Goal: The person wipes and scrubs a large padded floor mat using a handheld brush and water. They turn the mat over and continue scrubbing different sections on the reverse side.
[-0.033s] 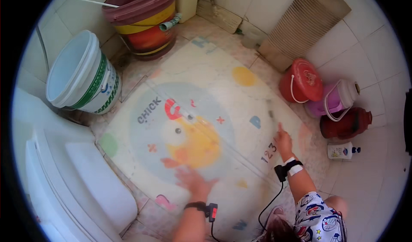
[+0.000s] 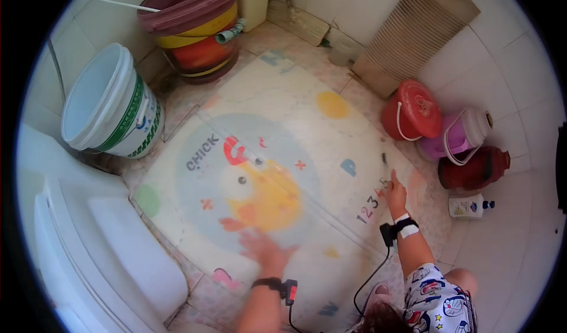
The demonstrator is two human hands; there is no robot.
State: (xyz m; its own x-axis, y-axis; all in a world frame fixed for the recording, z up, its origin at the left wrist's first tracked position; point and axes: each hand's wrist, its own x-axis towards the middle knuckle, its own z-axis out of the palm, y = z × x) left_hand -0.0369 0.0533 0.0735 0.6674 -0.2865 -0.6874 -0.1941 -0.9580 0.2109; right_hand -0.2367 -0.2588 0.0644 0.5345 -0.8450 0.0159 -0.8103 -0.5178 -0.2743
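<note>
A large pale foam play mat [image 2: 171, 215] printed with a yellow chick lies on the tiled floor. My left hand [image 2: 266, 251] rests over it just below the chick, fingers spread, nothing in it, a little blurred. To the right, my right hand [image 2: 396, 194] is above the row of printed numbers, index finger stretched forward; its other fingers are partly hidden, and I see nothing held. A small dark spot [image 2: 384, 157] shows just beyond that fingertip; I cannot tell if it is a mark or an object. Both wrists carry black straps with small cabled devices.
A white bucket [image 2: 133, 120] and a large maroon tub [image 2: 195, 55] stand at the back left. Along the right wall are a red lidded bucket [image 2: 413, 111], a purple jug [image 2: 466, 135], a dark red flask [image 2: 472, 167] and a white pump bottle [image 2: 468, 206]. A ridged washboard [image 2: 416, 35] leans behind.
My right hand has moved slightly to the right, so more of the printed numbers show. The dark spot past its fingertip is sharper and further right. My left hand stays where it was.
</note>
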